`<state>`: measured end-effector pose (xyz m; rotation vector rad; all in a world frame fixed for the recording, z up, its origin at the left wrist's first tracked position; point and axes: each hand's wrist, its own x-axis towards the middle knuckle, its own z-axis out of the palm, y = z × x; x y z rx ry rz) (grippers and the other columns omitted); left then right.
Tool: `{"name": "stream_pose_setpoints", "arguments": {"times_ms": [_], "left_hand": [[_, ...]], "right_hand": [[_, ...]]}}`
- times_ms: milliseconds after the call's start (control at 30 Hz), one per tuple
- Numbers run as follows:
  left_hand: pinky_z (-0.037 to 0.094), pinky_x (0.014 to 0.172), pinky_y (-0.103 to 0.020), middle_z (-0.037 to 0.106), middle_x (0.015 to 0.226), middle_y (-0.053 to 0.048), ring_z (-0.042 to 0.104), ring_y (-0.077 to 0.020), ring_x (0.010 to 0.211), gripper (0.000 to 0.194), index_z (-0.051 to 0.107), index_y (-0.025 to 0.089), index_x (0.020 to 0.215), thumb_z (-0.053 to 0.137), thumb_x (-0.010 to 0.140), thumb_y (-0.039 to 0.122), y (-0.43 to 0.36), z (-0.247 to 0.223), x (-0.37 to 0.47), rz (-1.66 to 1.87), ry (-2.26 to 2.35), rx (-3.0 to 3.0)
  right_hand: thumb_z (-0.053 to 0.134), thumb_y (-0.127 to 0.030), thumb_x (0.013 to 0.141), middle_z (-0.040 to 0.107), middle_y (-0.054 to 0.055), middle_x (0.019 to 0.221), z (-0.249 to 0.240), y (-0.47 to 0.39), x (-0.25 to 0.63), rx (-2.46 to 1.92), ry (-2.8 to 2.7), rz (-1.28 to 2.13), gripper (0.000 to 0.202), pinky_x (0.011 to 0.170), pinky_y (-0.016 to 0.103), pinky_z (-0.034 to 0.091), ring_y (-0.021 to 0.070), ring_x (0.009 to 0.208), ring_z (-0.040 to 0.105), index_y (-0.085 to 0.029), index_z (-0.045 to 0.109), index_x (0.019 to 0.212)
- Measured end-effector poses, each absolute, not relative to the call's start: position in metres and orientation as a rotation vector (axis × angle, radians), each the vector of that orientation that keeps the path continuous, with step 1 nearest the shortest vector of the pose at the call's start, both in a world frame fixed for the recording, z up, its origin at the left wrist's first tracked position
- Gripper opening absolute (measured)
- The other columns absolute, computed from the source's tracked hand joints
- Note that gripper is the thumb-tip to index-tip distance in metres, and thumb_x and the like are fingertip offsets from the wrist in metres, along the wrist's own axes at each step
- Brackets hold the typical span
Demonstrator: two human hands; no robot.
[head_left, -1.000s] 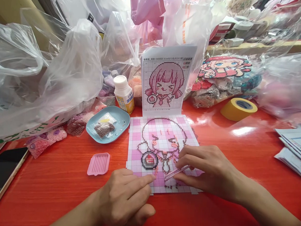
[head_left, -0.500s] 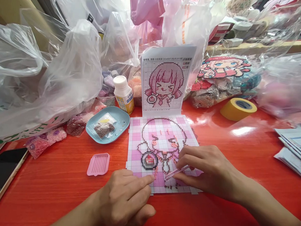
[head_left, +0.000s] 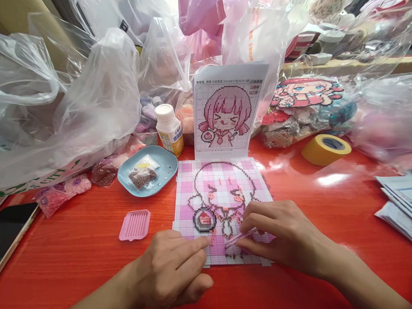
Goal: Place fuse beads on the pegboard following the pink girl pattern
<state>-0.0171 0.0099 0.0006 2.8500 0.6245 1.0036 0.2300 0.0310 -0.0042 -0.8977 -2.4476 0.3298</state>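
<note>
A pegboard [head_left: 186, 181] with pink and white checks lies on the table, bearing a dark bead outline of a cartoon figure. Pink tweezers [head_left: 233, 240] are pinched between the thumb and fingers of my right hand [head_left: 281, 231]. Their tips point down and left, low on the board near the bead tie shape. My left hand [head_left: 178, 270] holds nothing; its index finger stretches onto the board's lower edge beside a short column of orange-pink beads [head_left: 213, 237], the other fingers loosely bent. Behind the board stands a printed pattern sheet [head_left: 224, 114] of the same figure.
Left of the board are a blue tray [head_left: 166, 171] with small bead bags, a pink ridged bead tray [head_left: 135, 225], a white bottle [head_left: 169, 126] and a phone [head_left: 9, 237]. Yellow tape [head_left: 314, 149] and papers [head_left: 398, 211] lie right. Plastic bags [head_left: 100, 87] crowd the back.
My right hand and the tweezers have shifted very slightly left over the board. My left hand stays in place.
</note>
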Motion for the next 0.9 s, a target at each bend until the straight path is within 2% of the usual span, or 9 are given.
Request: {"name": "stream_pose_setpoints", "arguments": {"times_ms": [433, 667, 900], "left_hand": [[0.040, 0.037, -0.027, 0.075, 0.080, -0.013, 0.064, -0.0140, 0.052, 0.044, 0.060, 0.010, 0.075, 0.026, 0.099, 0.025, 0.0112, -0.0004, -0.0182, 1.000, 0.619, 2.834], [0.034, 0.034, -0.028, 0.075, 0.082, -0.014, 0.060, -0.0135, 0.045, 0.048, 0.060, 0.010, 0.072, 0.025, 0.100, 0.029, 0.0106, -0.0011, -0.0186, 0.995, 0.580, 2.825], [0.041, 0.040, -0.029, 0.076, 0.081, -0.013, 0.066, -0.0155, 0.051, 0.047, 0.060, 0.010, 0.076, 0.024, 0.100, 0.029, 0.0085, -0.0021, -0.0206, 0.981, 0.561, 2.851]], "right_hand": [[0.063, -0.030, 0.086, 0.059, 0.000, 0.067, -0.0066, 0.0300, 0.2289, -0.907, -2.377, 0.295, 0.017, 0.048, 0.024, 0.032, 0.0096, 0.056, 0.052, -0.018, 0.058, 0.075], [0.065, -0.029, 0.084, 0.059, -0.001, 0.067, -0.0087, 0.0296, 0.2273, -0.921, -2.319, 0.249, 0.016, 0.048, 0.024, 0.033, 0.0094, 0.055, 0.051, -0.018, 0.057, 0.076], [0.066, -0.027, 0.083, 0.060, 0.000, 0.066, -0.0108, 0.0302, 0.2262, -0.932, -2.268, 0.241, 0.015, 0.049, 0.023, 0.038, 0.0092, 0.055, 0.052, -0.018, 0.059, 0.075]]}}
